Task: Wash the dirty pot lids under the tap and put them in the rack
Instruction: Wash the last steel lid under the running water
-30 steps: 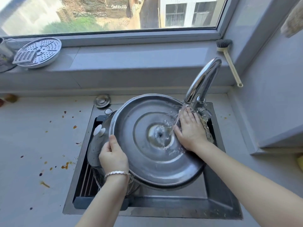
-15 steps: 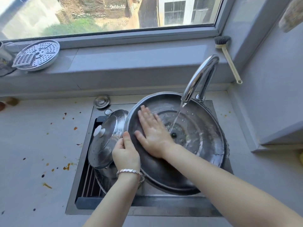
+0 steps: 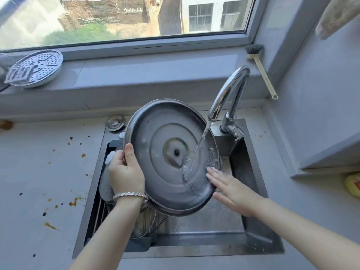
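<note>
Between my two hands the lid [image 3: 165,178] stands tilted over the sink [image 3: 255,244], its hollow underside facing me. My left hand [image 3: 126,174] grips its left rim, thumb on the inside, the rest hidden behind. My right hand [image 3: 231,189] lies flat and open, fingers [image 3: 216,177] straight, tips touching the lid's lower right edge. Water [image 3: 202,139] from the tap [image 3: 228,90] strikes the lid just above those fingertips. Behind my left hand a second lid [image 3: 105,184] with a white knob leans over the rack [image 3: 97,211].
</note>
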